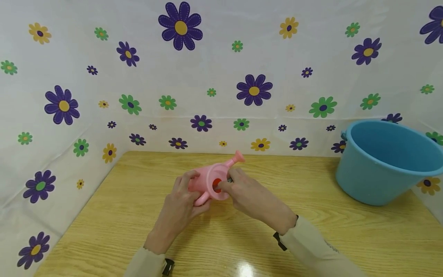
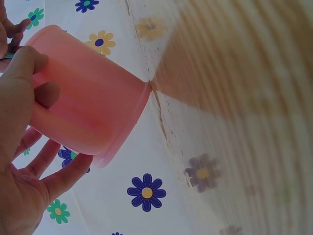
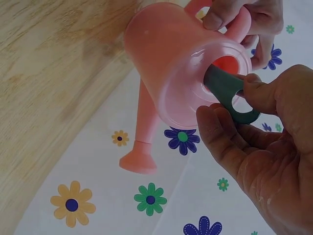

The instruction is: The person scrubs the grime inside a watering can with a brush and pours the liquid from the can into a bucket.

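A pink watering can (image 1: 200,177) (image 2: 93,93) (image 3: 161,54) is tilted, its opening facing the person and its spout (image 3: 145,117) pointing away to the right. The left hand (image 1: 183,196) (image 2: 29,161) grips it by the body and handle. In the right wrist view the right hand (image 1: 247,194) (image 3: 269,147) pinches a dark green handle with a hole (image 3: 224,88), whose far end goes into the can's opening. Something red (image 3: 226,64) shows inside the opening; whether it joins the green handle cannot be told.
A light blue bucket (image 1: 367,181) stands at the right of the wooden table (image 1: 294,238). Behind the table and along its left side hangs a white sheet (image 1: 214,65) printed with flowers.
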A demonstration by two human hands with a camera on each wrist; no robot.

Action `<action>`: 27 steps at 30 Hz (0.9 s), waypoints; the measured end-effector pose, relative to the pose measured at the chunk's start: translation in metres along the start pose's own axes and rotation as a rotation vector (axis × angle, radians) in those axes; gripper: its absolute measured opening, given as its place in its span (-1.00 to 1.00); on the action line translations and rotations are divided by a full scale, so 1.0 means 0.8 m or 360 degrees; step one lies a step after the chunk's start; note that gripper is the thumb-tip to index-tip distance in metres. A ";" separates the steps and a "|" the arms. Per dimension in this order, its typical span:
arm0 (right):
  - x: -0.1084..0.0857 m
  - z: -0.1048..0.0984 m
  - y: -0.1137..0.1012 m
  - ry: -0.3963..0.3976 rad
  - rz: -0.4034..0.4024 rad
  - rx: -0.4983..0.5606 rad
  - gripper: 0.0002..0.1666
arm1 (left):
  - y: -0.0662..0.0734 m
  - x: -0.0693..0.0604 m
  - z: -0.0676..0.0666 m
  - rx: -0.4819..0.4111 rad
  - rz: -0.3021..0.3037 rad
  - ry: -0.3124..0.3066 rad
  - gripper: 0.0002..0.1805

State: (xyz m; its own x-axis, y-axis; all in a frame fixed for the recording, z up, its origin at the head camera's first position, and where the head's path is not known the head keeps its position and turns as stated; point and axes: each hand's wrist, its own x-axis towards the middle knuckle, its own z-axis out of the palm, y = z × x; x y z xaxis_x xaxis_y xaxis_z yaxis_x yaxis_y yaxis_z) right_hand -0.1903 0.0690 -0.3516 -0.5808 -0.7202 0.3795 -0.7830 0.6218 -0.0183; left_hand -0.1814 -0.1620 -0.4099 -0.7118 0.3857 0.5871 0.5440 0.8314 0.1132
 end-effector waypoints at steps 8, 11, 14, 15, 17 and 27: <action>-0.001 -0.005 0.000 0.0005 -0.0005 0.0023 -0.72 | 0.001 0.002 -0.001 0.0002 0.0015 -0.0006 -0.75; -0.003 -0.009 0.000 0.0017 -0.0003 0.0059 -0.68 | 0.001 0.001 0.000 0.0006 0.0019 0.0002 -0.74; -0.005 -0.016 -0.001 0.0008 0.0005 0.0076 -0.66 | 0.001 0.001 0.000 0.0006 0.0021 0.0009 -0.74; -0.006 -0.018 -0.001 -0.0002 0.0009 0.0077 -0.66 | 0.001 0.001 0.000 0.0006 0.0021 0.0012 -0.75; -0.007 -0.022 -0.002 -0.0010 0.0011 0.0082 -0.65 | 0.001 0.001 0.000 0.0003 0.0021 0.0013 -0.75; -0.012 -0.041 -0.005 0.0032 -0.0014 0.0081 -0.72 | 0.000 0.000 -0.001 -0.0016 0.0019 0.0000 -0.74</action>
State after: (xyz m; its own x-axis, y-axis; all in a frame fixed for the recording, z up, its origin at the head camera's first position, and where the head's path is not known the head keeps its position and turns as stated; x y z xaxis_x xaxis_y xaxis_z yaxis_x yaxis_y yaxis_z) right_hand -0.1743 0.0837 -0.3252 -0.5696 -0.7190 0.3983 -0.7987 0.5985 -0.0618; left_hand -0.1804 -0.1624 -0.4092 -0.7052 0.3956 0.5884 0.5569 0.8227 0.1144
